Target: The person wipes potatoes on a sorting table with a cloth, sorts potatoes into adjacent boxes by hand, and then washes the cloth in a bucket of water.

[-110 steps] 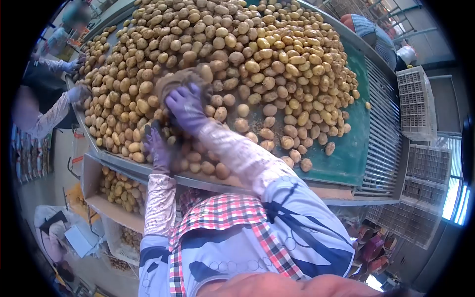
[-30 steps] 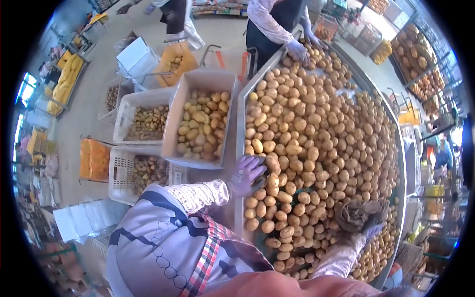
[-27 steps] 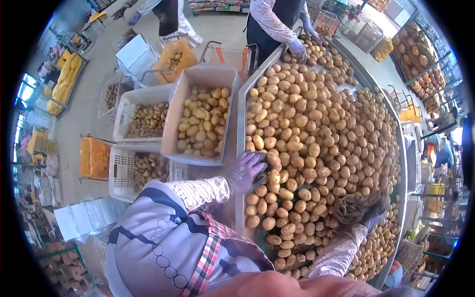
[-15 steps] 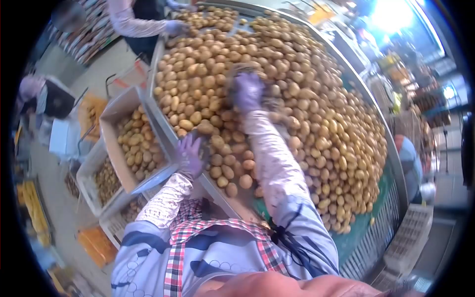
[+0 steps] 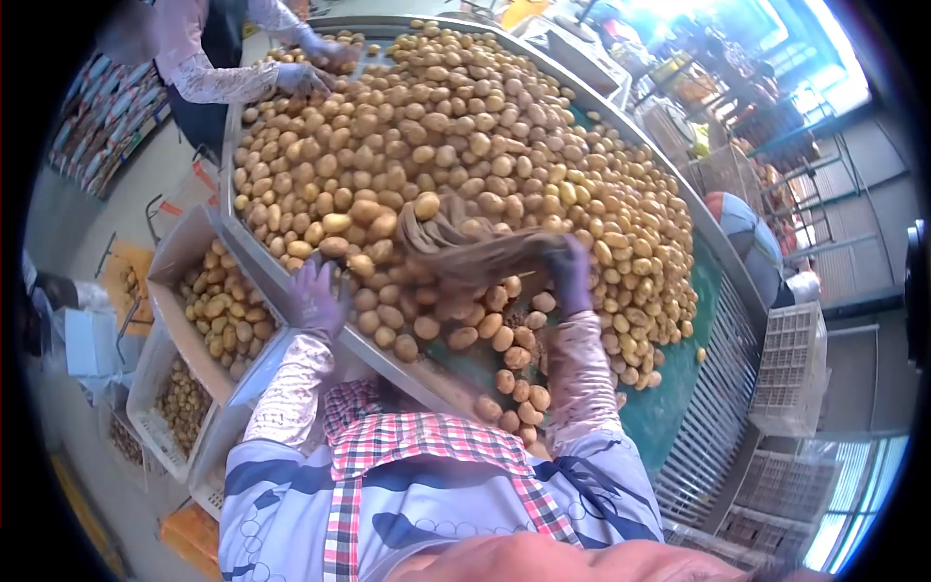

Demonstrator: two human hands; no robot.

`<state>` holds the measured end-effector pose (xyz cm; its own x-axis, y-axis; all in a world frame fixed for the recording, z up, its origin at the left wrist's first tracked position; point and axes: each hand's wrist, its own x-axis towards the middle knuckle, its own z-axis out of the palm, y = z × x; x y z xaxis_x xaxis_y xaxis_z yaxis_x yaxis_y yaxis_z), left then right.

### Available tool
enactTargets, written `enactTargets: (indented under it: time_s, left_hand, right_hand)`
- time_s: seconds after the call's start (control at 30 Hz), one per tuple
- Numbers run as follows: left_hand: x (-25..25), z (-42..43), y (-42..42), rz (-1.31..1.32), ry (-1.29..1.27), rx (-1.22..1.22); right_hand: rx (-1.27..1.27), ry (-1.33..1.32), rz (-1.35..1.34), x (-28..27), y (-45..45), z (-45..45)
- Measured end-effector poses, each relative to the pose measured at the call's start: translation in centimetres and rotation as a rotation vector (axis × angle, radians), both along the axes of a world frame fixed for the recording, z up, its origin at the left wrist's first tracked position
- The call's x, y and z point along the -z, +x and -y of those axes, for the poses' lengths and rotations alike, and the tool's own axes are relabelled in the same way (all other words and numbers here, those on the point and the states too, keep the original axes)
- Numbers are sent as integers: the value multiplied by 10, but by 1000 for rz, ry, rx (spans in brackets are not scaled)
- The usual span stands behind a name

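A wide heap of potatoes [image 5: 465, 126] covers the sorting table [image 5: 669, 398]. My right hand [image 5: 569, 272], in a purple glove, grips one end of a brown cloth [image 5: 485, 254]. That cloth stretches left across the potatoes, its far end bunched and slightly blurred. Below it, loose potatoes lie scattered on a green and brown patch of the tabletop. My left hand [image 5: 318, 299], also in a purple glove, rests at the table's near left rim with fingers spread, beside a few potatoes; its fingertips are partly dark and hard to make out.
A cardboard-lined box [image 5: 228, 315] of potatoes stands left of the table, with a white crate [image 5: 175, 398] of smaller ones beside it. At the far left, another person's gloved hands [image 5: 305, 78] touch the heap. Stacked plastic crates [image 5: 790, 369] stand at the right.
My right hand has swept right and toward me, and the cloth now shows drawn out behind it. My left hand stays near the rim. The camera view has shifted.
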<state>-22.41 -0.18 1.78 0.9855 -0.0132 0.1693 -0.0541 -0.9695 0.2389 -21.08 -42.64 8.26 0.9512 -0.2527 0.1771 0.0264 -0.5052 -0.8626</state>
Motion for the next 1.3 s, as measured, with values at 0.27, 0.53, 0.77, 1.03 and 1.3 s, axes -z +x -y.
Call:
enactTargets:
  time_s: [0.27, 0.53, 0.77, 1.03, 1.3]
  left_hand:
    - [3, 2, 2, 3, -28, -15]
    - [-14, 7, 6, 19, -64, -36]
    - [-6, 7, 3, -9, -61, -43]
    - [15, -4, 4, 31, -11, 18]
    - [8, 2, 3, 14, 5, -21]
  right_hand:
    - [801, -1273, 177, 88, 18, 78]
    - [626, -845, 41, 47, 164, 29]
    - [123, -617, 329, 42, 169, -122]
    - [-135, 191, 354, 55, 60, -219]
    - [197, 1, 441, -34, 18, 60]
